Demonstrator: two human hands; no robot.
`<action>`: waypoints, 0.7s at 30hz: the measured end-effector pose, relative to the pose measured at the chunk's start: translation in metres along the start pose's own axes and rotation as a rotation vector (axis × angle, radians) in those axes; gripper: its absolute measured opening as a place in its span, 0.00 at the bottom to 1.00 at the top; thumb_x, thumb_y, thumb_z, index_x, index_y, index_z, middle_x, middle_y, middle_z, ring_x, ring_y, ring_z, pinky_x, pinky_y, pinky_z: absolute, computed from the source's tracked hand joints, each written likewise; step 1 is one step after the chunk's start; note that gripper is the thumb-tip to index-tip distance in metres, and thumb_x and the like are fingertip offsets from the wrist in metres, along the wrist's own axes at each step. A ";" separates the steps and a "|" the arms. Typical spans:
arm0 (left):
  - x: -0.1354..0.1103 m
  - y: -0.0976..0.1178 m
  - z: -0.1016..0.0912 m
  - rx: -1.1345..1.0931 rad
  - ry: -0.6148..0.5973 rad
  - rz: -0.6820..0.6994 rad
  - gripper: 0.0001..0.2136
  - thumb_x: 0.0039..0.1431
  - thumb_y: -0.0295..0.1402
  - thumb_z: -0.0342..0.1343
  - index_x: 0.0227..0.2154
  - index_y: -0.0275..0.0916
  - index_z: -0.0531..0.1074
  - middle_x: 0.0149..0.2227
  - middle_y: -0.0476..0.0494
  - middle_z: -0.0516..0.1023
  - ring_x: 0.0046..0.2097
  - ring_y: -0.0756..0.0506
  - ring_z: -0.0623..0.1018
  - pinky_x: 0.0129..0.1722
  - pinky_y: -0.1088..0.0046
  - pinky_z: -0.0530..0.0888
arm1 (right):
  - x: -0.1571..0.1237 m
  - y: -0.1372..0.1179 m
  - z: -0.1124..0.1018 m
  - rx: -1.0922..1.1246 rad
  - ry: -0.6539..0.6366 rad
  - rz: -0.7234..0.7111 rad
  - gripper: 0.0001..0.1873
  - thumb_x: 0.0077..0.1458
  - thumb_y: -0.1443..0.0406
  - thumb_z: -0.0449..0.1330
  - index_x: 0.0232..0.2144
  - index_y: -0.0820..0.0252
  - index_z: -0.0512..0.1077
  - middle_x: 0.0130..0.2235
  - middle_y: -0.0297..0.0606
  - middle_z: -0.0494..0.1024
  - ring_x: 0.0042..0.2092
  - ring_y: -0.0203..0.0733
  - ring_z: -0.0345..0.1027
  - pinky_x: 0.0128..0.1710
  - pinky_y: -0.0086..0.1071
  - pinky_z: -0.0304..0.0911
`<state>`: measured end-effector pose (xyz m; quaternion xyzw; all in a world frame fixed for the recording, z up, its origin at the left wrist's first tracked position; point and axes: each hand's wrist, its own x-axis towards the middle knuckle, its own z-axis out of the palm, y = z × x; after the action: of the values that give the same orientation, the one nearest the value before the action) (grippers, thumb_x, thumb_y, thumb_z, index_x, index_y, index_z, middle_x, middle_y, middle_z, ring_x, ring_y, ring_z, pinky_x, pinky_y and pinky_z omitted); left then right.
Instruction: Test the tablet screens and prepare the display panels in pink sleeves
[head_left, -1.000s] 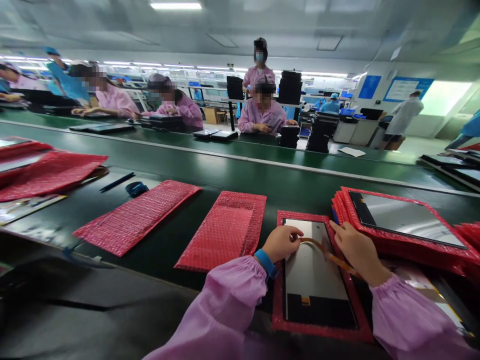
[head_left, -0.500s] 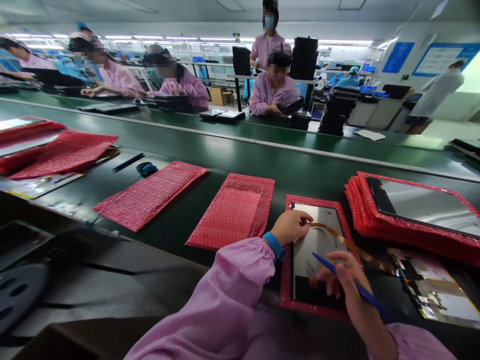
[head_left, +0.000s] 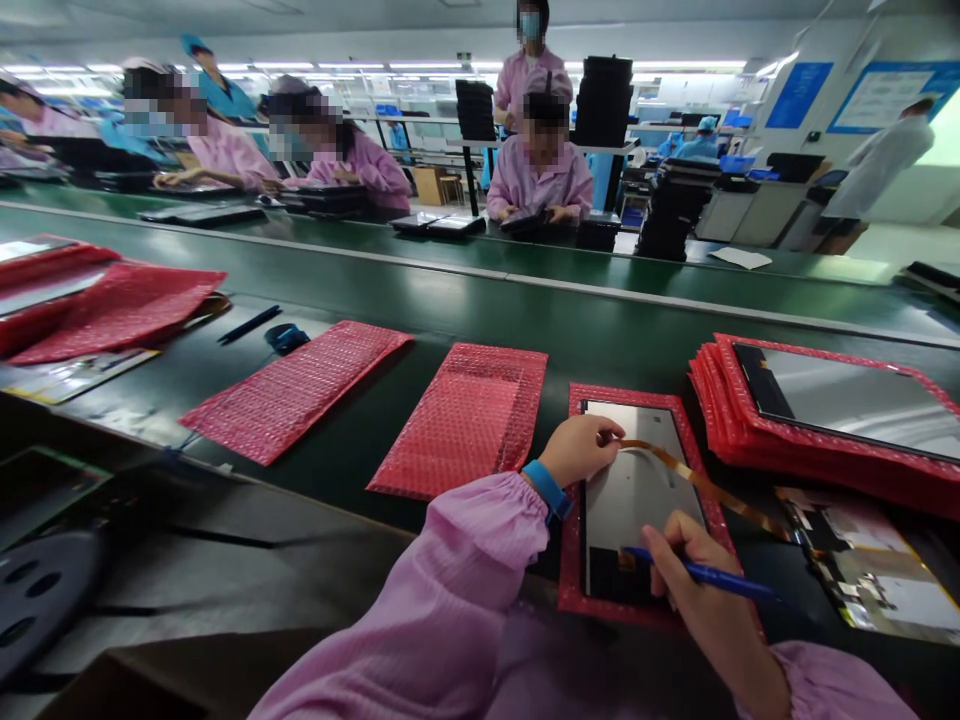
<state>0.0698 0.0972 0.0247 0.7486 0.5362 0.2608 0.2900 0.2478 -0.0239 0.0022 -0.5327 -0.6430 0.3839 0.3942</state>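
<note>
My left hand, with a blue wristband, is closed on the end of an orange-brown flex cable above the upper part of a display panel. The panel lies on a red bubble-wrap bag. A blue pen-shaped tool is pinched in my right hand. Its tip is at a small gold connector near the black lower edge of the panel. From my left hand the cable runs right to a circuit board assembly on the bench.
Two red bubble-wrap bags lie to the left, past them a dark pen. At right stands a stack of red bags topped by another panel. Co-workers sit across the green bench.
My right hand has moved the blue tool down, its tip from above the middle of the panel to the connector at the lower edge. My left hand keeps its pinch on the cable.
</note>
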 end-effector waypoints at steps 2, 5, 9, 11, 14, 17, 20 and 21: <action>0.000 0.000 0.000 0.001 -0.003 -0.001 0.14 0.54 0.29 0.55 0.42 0.36 0.81 0.31 0.46 0.82 0.30 0.49 0.75 0.31 0.76 0.68 | 0.000 0.001 0.000 -0.006 -0.007 -0.028 0.26 0.63 0.47 0.54 0.20 0.54 0.60 0.17 0.28 0.65 0.18 0.36 0.58 0.20 0.28 0.54; 0.000 0.000 0.000 -0.002 -0.002 0.000 0.14 0.54 0.29 0.55 0.42 0.36 0.81 0.32 0.46 0.82 0.30 0.49 0.75 0.31 0.75 0.68 | -0.001 0.001 0.001 -0.021 0.015 -0.068 0.26 0.64 0.48 0.53 0.20 0.54 0.58 0.16 0.28 0.64 0.19 0.36 0.59 0.20 0.28 0.55; 0.000 0.000 0.000 -0.005 -0.003 -0.001 0.14 0.55 0.29 0.55 0.42 0.35 0.81 0.32 0.46 0.82 0.30 0.49 0.75 0.31 0.75 0.68 | 0.000 0.001 0.001 -0.065 0.068 -0.108 0.26 0.65 0.49 0.53 0.19 0.53 0.58 0.16 0.27 0.63 0.19 0.36 0.58 0.21 0.29 0.56; 0.000 0.001 0.000 -0.006 -0.005 -0.002 0.14 0.54 0.29 0.55 0.42 0.36 0.81 0.32 0.46 0.82 0.30 0.49 0.75 0.31 0.75 0.68 | 0.000 0.001 0.000 -0.057 0.046 -0.094 0.26 0.65 0.49 0.53 0.19 0.54 0.58 0.16 0.27 0.63 0.19 0.37 0.58 0.21 0.29 0.56; 0.000 0.001 -0.001 -0.010 -0.008 -0.003 0.14 0.54 0.29 0.55 0.42 0.36 0.81 0.33 0.46 0.83 0.30 0.49 0.75 0.32 0.76 0.68 | -0.001 0.001 0.000 0.004 0.039 -0.043 0.27 0.64 0.47 0.54 0.19 0.54 0.58 0.16 0.28 0.63 0.18 0.37 0.57 0.21 0.29 0.56; 0.000 0.000 -0.001 -0.017 -0.009 -0.008 0.14 0.54 0.29 0.55 0.42 0.36 0.80 0.32 0.46 0.82 0.30 0.49 0.75 0.31 0.76 0.67 | -0.004 0.003 0.002 0.066 0.138 -0.005 0.28 0.63 0.46 0.56 0.19 0.54 0.58 0.15 0.27 0.61 0.17 0.35 0.55 0.19 0.28 0.54; 0.001 0.000 -0.002 -0.023 -0.011 -0.016 0.14 0.54 0.29 0.55 0.41 0.36 0.81 0.31 0.47 0.82 0.30 0.49 0.75 0.31 0.76 0.67 | -0.011 0.008 -0.003 0.077 0.282 -0.097 0.26 0.62 0.49 0.60 0.20 0.55 0.59 0.15 0.25 0.59 0.17 0.34 0.54 0.17 0.25 0.53; 0.000 0.000 -0.003 -0.025 -0.011 -0.018 0.14 0.54 0.29 0.55 0.41 0.36 0.81 0.31 0.47 0.82 0.29 0.49 0.74 0.30 0.76 0.67 | -0.015 0.011 -0.007 0.049 0.300 -0.157 0.23 0.62 0.51 0.60 0.22 0.56 0.62 0.16 0.26 0.62 0.18 0.34 0.57 0.17 0.24 0.55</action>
<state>0.0680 0.0981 0.0263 0.7417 0.5378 0.2606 0.3046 0.2604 -0.0362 -0.0066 -0.5226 -0.6068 0.2835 0.5275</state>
